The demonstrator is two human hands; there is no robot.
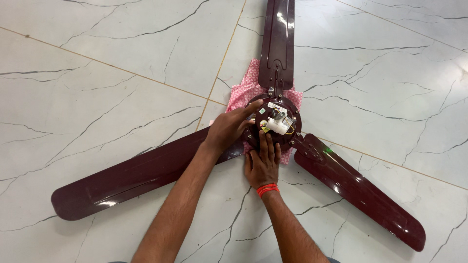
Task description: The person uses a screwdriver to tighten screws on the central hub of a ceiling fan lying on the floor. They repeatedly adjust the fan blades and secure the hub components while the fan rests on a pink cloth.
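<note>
Item: dark maroon three-bladed metal ceiling fan [278, 122], lying flat on the white marble-patterned tile floor [122, 63], its round motor hub resting on a pink patterned cloth [243, 92] that shows at the hub's edges. Hub face is open to view, with a small white cylindrical capacitor [276, 125] and thin yellow and dark wires [287, 127] exposed at centre. Left hand [229, 129]: laid over the hub's left rim, fingers spread apart and flat, index reaching toward the top edge, gripping nothing. Right hand [262, 165], red thread band [267, 189] at the wrist: palm down at the hub's lower rim, fingers together and extended, tips touching the hub just beside the capacitor, clamped on nothing. Step judged in hand: steadying the hub while feeling at its wiring. Any finer move there would call for a pinch grip on the small parts.
</note>
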